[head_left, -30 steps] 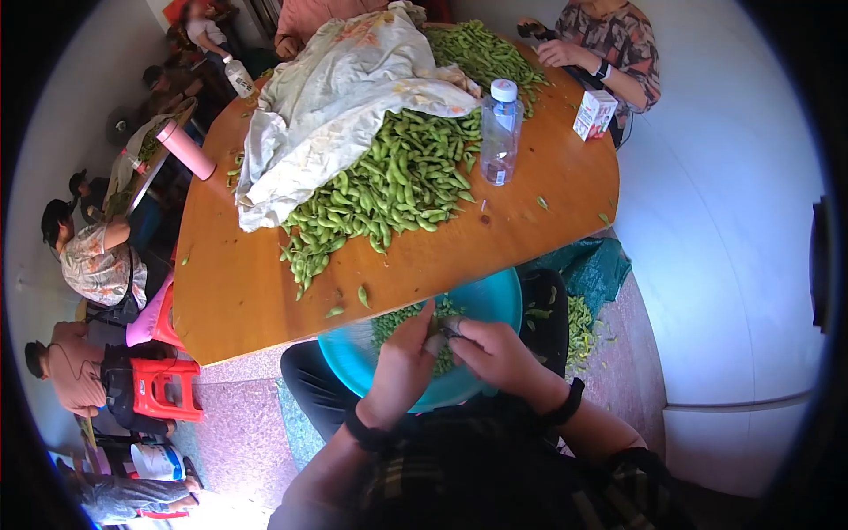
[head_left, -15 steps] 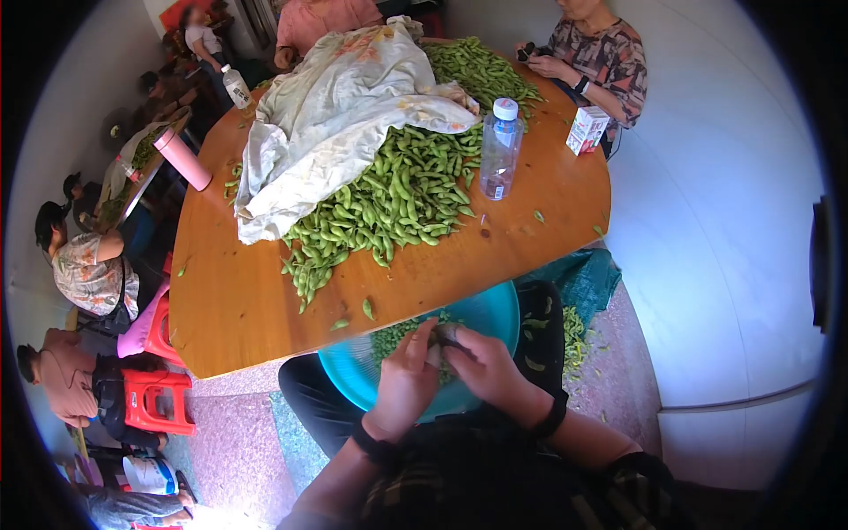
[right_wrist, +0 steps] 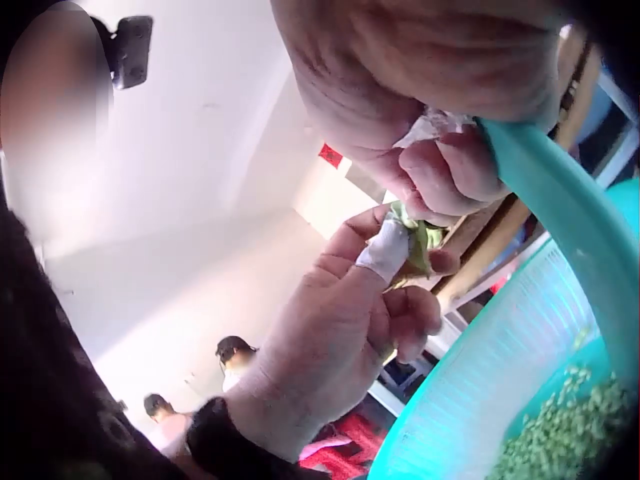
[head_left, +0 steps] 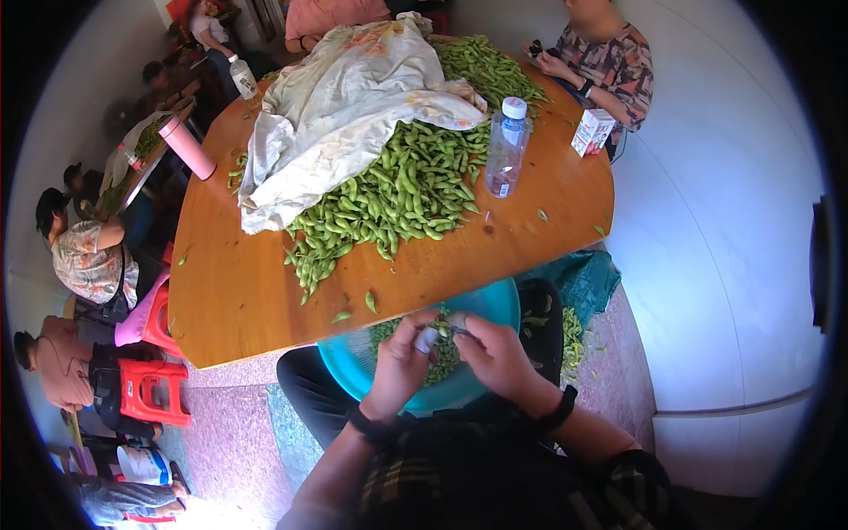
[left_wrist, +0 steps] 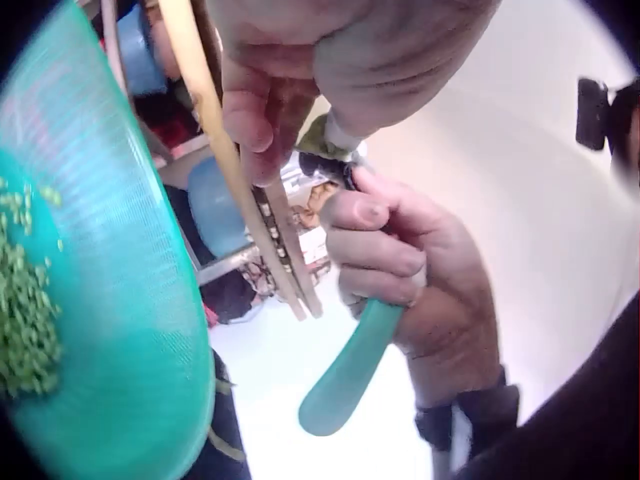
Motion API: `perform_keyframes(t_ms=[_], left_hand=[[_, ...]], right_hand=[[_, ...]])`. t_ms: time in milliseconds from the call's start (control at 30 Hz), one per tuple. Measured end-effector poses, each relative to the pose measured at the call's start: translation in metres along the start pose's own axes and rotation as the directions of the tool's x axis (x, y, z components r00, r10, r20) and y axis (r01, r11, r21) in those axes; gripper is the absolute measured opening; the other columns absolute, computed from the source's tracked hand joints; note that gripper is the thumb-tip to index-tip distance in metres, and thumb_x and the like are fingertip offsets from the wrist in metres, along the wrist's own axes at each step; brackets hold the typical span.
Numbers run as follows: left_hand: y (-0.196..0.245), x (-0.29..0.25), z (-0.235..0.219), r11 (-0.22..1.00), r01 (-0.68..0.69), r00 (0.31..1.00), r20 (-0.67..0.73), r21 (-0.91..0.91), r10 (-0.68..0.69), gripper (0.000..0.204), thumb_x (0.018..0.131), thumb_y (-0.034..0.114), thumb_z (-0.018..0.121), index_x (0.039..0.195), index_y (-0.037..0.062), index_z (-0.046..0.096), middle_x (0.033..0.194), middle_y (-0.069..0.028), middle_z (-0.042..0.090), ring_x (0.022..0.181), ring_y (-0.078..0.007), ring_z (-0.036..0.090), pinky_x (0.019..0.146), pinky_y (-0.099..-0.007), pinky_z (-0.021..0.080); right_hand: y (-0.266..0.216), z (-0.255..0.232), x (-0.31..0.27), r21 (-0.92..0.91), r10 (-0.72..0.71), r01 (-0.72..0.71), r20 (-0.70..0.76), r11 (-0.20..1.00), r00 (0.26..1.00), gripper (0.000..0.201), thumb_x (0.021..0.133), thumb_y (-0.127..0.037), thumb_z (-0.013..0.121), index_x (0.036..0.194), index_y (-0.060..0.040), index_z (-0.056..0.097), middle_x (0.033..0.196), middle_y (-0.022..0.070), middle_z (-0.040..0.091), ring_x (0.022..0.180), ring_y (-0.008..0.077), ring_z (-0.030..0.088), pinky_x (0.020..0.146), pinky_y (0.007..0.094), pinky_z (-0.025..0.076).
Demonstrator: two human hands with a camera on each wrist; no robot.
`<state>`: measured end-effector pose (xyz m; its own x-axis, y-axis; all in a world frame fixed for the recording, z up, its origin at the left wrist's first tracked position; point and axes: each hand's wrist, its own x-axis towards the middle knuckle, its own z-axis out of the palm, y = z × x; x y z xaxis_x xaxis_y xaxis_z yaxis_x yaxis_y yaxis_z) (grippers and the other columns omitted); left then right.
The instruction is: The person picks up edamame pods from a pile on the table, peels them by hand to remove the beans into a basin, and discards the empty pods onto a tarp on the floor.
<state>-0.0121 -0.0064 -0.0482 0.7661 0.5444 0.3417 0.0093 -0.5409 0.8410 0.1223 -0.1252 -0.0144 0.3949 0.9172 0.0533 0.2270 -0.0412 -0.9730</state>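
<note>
My left hand pinches a green soybean pod between thumb and fingers, with a white wrap round the thumb. The right hand grips a tool with a teal handle. Its dark end sits by the right thumb and close to the pod; I cannot tell what kind of tool it is. Both hands meet above a teal basin, which holds shelled green beans. In the right wrist view the handle runs out over the basin from the right fist.
A wooden table carries a heap of pods under a whitish cloth, a clear bottle, a pink flask and a small carton. Other people sit around. Red stools stand at left; pods lie on the floor at right.
Half a second ago the hands were closer together; now they are slightly apart, with the green pod showing between the fingertips. The head view has shifted a little.
</note>
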Motion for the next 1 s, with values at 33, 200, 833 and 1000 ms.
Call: perform_keyframes(t_ms=[33, 200, 833, 1000], left_hand=[[0.007, 0.003, -0.001, 0.931, 0.178, 0.983, 0.017, -0.319, -0.182, 0.022, 0.102, 0.009, 0.044, 0.121, 0.0048, 0.054, 0.085, -0.0043, 0.06, 0.067, -0.0095, 0.059, 0.057, -0.0247, 0.049], [0.009, 0.006, 0.0, 0.581, 0.357, 0.911, 0.134, -0.732, -0.39, 0.022, 0.102, 0.009, 0.041, 0.118, 0.0056, 0.055, 0.083, -0.0024, 0.057, 0.066, -0.0094, 0.052, 0.061, -0.0237, 0.046], [0.006, 0.003, 0.009, 0.61, 0.424, 0.878, 0.138, -0.669, -0.458, 0.027, 0.095, 0.005, 0.04, 0.12, 0.0012, 0.052, 0.094, -0.0049, 0.058, 0.072, -0.0122, 0.055, 0.066, -0.0234, 0.045], [0.007, 0.004, 0.004, 0.545, 0.451, 0.858, 0.174, -0.707, -0.483, 0.026, 0.096, 0.004, 0.042, 0.118, 0.001, 0.055, 0.097, -0.0056, 0.06, 0.073, -0.0104, 0.057, 0.068, -0.0237, 0.047]], right_hand=[[-0.004, 0.0, 0.0, -0.128, -0.089, 0.085, -0.025, 0.988, 0.996, 0.014, 0.093, -0.006, 0.054, 0.103, 0.0027, 0.06, 0.079, 0.0093, 0.06, 0.068, 0.0111, 0.057, 0.062, 0.027, 0.047], [0.008, 0.01, 0.001, -0.177, -0.189, 0.181, -0.028, 0.967, 0.982, 0.015, 0.091, -0.002, 0.055, 0.104, 0.0042, 0.059, 0.08, 0.0138, 0.061, 0.067, 0.0146, 0.059, 0.061, 0.0289, 0.047], [0.033, 0.012, 0.004, -0.018, -0.157, 0.157, -0.07, 0.988, 0.985, 0.018, 0.094, -0.003, 0.053, 0.109, 0.0034, 0.06, 0.079, 0.0033, 0.058, 0.069, 0.0066, 0.054, 0.062, 0.0239, 0.045], [0.023, 0.007, 0.001, -0.012, -0.134, 0.134, -0.05, 0.991, 0.99, 0.019, 0.093, -0.002, 0.053, 0.11, 0.0035, 0.06, 0.08, 0.0041, 0.059, 0.07, 0.0068, 0.055, 0.062, 0.0235, 0.046]])
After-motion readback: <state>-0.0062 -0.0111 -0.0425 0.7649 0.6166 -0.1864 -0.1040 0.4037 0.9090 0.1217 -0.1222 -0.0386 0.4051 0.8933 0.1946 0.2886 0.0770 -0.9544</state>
